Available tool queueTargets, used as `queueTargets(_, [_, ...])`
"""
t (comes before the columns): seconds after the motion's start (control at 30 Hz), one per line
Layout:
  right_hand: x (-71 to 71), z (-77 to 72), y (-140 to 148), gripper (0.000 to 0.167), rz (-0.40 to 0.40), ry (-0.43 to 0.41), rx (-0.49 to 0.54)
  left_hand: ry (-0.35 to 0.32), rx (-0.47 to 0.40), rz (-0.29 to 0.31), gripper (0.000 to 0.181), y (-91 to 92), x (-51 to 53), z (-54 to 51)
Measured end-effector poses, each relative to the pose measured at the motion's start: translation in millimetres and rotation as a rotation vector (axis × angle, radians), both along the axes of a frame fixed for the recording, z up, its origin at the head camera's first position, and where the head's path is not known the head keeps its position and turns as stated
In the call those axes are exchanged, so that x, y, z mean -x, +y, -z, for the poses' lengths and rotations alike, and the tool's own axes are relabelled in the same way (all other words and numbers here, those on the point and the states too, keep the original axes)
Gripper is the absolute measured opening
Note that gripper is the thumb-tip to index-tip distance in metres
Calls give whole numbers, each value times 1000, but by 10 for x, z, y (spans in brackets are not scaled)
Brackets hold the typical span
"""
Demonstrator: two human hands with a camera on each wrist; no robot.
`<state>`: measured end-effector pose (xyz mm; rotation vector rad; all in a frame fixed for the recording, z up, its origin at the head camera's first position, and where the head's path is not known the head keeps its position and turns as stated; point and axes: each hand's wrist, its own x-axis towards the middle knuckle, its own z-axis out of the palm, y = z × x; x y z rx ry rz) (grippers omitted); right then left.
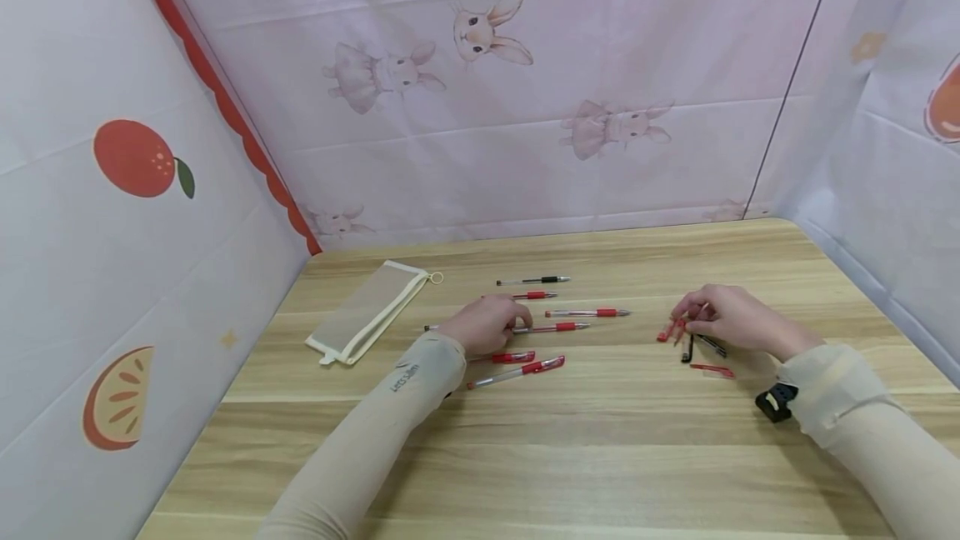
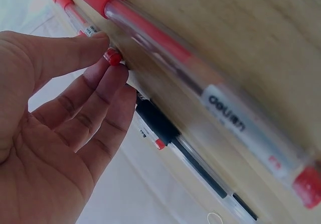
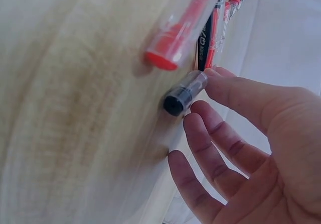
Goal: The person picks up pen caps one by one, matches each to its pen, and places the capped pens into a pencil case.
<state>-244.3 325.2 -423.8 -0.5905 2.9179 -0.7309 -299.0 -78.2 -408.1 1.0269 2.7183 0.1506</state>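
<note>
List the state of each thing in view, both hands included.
Left hand: pinching a pen
Pinched red pen: uncapped
Red pen just beyond it: uncapped, lying flat
Farthest black pen: uncapped, lying flat
Nearest red pen: lying flat, capping unclear
Right hand: at the loose caps, grip unclear
Black cap: off its pen
Nearest red cap: loose, lying
Pouch: flat, zip unclear

Bright, diffuse light casts soft shadows across the tabletop [image 1: 592, 469].
</note>
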Motion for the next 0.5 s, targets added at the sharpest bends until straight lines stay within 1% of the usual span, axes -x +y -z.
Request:
queueTargets(0.23, [13, -5, -13, 12, -5, 6, -4, 7, 13, -2, 39, 13, 21, 19])
queueTargets(0.5, [15, -4, -19, 11, -1, 14, -19, 16, 20, 19, 33, 39, 34, 3])
